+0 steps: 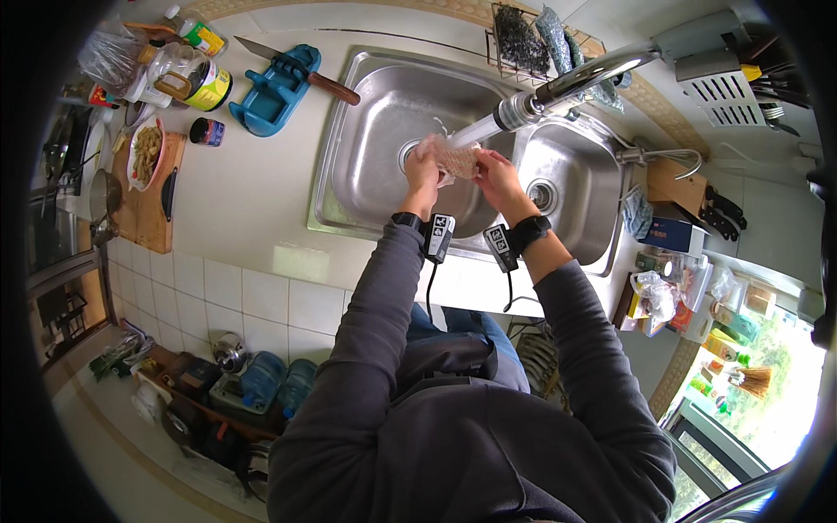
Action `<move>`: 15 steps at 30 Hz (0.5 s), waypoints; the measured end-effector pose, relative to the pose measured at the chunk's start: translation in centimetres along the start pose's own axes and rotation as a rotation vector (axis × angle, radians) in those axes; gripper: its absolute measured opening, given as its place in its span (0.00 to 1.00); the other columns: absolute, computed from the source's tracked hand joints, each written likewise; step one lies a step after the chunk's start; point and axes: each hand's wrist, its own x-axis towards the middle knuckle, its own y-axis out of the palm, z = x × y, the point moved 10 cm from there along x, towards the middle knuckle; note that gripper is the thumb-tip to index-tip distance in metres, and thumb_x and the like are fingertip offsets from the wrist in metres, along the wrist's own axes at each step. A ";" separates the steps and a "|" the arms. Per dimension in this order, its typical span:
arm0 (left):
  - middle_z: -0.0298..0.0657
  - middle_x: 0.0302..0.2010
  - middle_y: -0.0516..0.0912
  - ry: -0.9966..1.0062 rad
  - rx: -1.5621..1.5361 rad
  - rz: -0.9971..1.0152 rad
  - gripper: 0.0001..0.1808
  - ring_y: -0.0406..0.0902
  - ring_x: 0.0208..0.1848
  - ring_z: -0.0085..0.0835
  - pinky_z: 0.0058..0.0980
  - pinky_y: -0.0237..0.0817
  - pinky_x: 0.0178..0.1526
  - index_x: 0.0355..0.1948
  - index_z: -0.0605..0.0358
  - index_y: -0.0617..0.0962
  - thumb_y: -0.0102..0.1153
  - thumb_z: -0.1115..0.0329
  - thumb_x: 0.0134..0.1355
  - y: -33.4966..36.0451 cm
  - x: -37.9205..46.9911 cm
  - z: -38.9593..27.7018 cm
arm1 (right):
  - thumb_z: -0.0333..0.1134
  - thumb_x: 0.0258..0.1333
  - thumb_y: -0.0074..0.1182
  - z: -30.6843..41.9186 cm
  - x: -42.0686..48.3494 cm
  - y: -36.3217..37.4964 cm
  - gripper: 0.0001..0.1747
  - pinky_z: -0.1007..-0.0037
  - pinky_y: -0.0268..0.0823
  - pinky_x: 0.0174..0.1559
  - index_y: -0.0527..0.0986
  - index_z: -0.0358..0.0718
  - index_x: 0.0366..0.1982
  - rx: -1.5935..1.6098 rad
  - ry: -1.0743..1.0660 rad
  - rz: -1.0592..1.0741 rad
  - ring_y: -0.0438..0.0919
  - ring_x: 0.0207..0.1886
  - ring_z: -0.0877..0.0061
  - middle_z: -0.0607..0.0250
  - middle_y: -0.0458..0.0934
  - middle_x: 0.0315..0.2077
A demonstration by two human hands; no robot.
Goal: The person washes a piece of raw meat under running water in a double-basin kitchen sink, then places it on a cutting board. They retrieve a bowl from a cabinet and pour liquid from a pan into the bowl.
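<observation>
A pinkish patterned dishcloth [460,161] is stretched between my two hands above the larger basin of a stainless steel double sink [366,124]. My left hand [423,171] grips its left end, and the fingers of my right hand [495,175] pinch the right end. Water from the chrome faucet [575,78] runs onto the cloth in a wide stream [472,133]. Behind my left hand the drain of this basin is partly hidden. Each wrist wears a black strap with a small wired device.
Left of the sink, a wooden-handled knife [332,87] lies across a blue plastic rack [278,98], its handle reaching the sink rim. Farther left are a small jar [207,132] and a food dish [147,153] on a cutting board [147,222]. A small curved tap [680,157] stands right.
</observation>
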 end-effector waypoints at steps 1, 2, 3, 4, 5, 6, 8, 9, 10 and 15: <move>0.35 0.34 0.78 0.007 -0.022 0.039 0.11 0.75 0.32 0.24 0.25 0.69 0.34 0.40 0.56 0.74 0.46 0.61 0.64 0.5 0.0 -0.6 | 0.36 0.59 0.45 -0.6 -0.1 0.0 0.10 0.68 0.64 0.45 0.70 0.39 0.40 -0.001 0.046 -0.001 0.74 0.40 0.75 0.65 0.75 0.34; 0.34 0.32 0.77 -0.047 -0.029 0.049 0.12 0.75 0.31 0.24 0.25 0.69 0.34 0.37 0.55 0.75 0.46 0.58 0.64 1.0 -0.1 -0.6 | 0.38 0.59 0.44 -1.2 -0.3 -0.3 0.12 0.66 0.64 0.46 0.70 0.39 0.41 0.003 0.097 -0.045 0.74 0.41 0.74 0.65 0.75 0.36; 0.33 0.30 0.77 -0.116 -0.042 0.067 0.14 0.75 0.29 0.24 0.25 0.69 0.35 0.34 0.54 0.75 0.46 0.55 0.64 1.6 -0.3 -0.5 | 0.40 0.60 0.43 -1.8 -0.5 -0.6 0.14 0.65 0.63 0.48 0.70 0.39 0.42 0.007 0.142 -0.085 0.74 0.43 0.73 0.64 0.76 0.37; 0.32 0.28 0.76 -0.156 -0.135 0.081 0.16 0.74 0.28 0.24 0.25 0.69 0.34 0.31 0.53 0.74 0.46 0.51 0.64 2.2 -0.6 -0.7 | 0.42 0.60 0.41 -2.4 -0.6 0.3 0.17 0.63 0.62 0.49 0.70 0.39 0.43 0.119 0.186 -0.032 0.73 0.44 0.71 0.63 0.76 0.39; 0.32 0.25 0.75 -0.212 -0.233 0.101 0.18 0.73 0.28 0.23 0.25 0.68 0.34 0.28 0.52 0.73 0.46 0.48 0.63 3.0 -0.8 -0.7 | 0.45 0.61 0.38 -2.8 -0.9 1.3 0.19 0.62 0.62 0.51 0.70 0.39 0.44 0.233 0.226 0.025 0.73 0.45 0.69 0.62 0.76 0.40; 0.31 0.23 0.74 -0.231 -0.348 0.129 0.21 0.73 0.27 0.23 0.25 0.68 0.33 0.25 0.50 0.72 0.46 0.45 0.62 3.8 -0.9 -0.9 | 0.47 0.61 0.36 -3.1 -1.1 2.4 0.22 0.61 0.61 0.52 0.70 0.39 0.45 0.347 0.264 0.082 0.73 0.46 0.67 0.61 0.76 0.42; 0.30 0.22 0.73 -0.319 -0.261 0.105 0.23 0.72 0.26 0.23 0.25 0.66 0.32 0.21 0.48 0.69 0.46 0.41 0.60 3.8 -1.0 -0.2 | 0.49 0.62 0.34 -2.4 -1.6 5.0 0.24 0.62 0.61 0.53 0.69 0.39 0.47 0.465 0.277 0.267 0.73 0.48 0.66 0.61 0.75 0.43; 0.30 0.21 0.72 -0.307 -0.243 0.130 0.24 0.72 0.26 0.24 0.25 0.65 0.32 0.19 0.47 0.68 0.47 0.40 0.59 4.0 -0.7 -0.4 | 0.50 0.62 0.32 -1.9 -1.9 6.3 0.25 0.62 0.61 0.54 0.68 0.39 0.48 0.523 0.281 0.355 0.73 0.48 0.66 0.60 0.75 0.44; 0.32 0.23 0.74 -0.297 -0.124 0.157 0.25 0.72 0.27 0.25 0.24 0.63 0.30 0.20 0.51 0.72 0.50 0.40 0.57 3.9 -0.3 -0.5 | 0.51 0.62 0.30 -1.6 -1.7 6.7 0.27 0.62 0.61 0.54 0.67 0.39 0.49 0.487 0.252 0.341 0.73 0.48 0.67 0.61 0.74 0.45; 0.44 0.39 0.79 0.327 0.470 0.023 0.19 0.75 0.38 0.28 0.25 0.66 0.40 0.41 0.64 0.75 0.50 0.56 0.61 2.0 0.0 -5.2 | 0.50 0.63 0.27 -1.8 -1.6 7.4 0.27 0.62 0.64 0.50 0.68 0.37 0.47 0.355 0.306 0.298 0.73 0.45 0.65 0.58 0.75 0.43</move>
